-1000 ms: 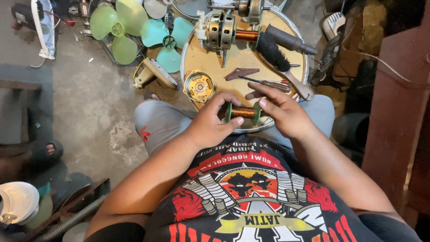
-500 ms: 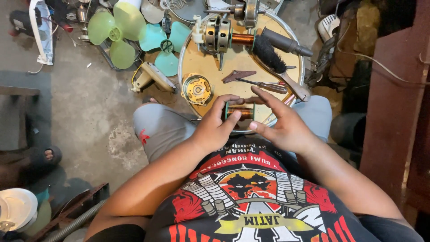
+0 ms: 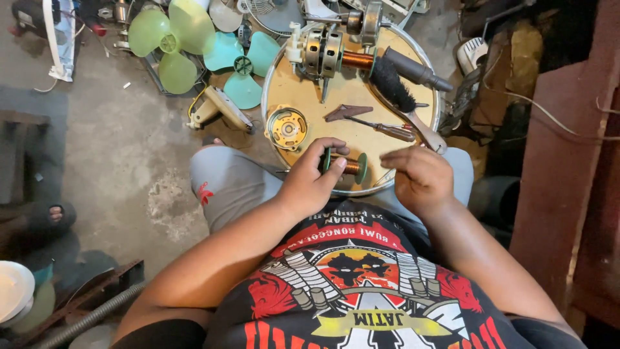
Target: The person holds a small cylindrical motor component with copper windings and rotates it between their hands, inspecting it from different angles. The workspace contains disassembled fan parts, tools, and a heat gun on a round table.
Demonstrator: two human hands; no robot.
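- Two hands were over the near rim of the round tray (image 3: 290, 97) that served as my bench: my left hand (image 3: 310, 184) pinched the green-flanged copper spool (image 3: 347, 165) by its left flange, and my right hand (image 3: 420, 178) hung just right of the spool, fingers curled, apparently holding nothing, though I could not tell for sure.
- With only one end gripped, I judged the spool could tip off the tray's near edge onto my lap or the concrete floor (image 3: 110, 142).
- Loose wire might have unwound and snagged.
- Across the tray from the spool lay a screwdriver (image 3: 381, 128) and a black brush (image 3: 394, 84); a careless reach could have knocked them off.
- On the tray's far side sat a motor with a copper winding (image 3: 329, 55); at its left edge, a round yellow part (image 3: 287, 128).
- Left of the tray, fan blades (image 3: 171, 42) lay on the floor.
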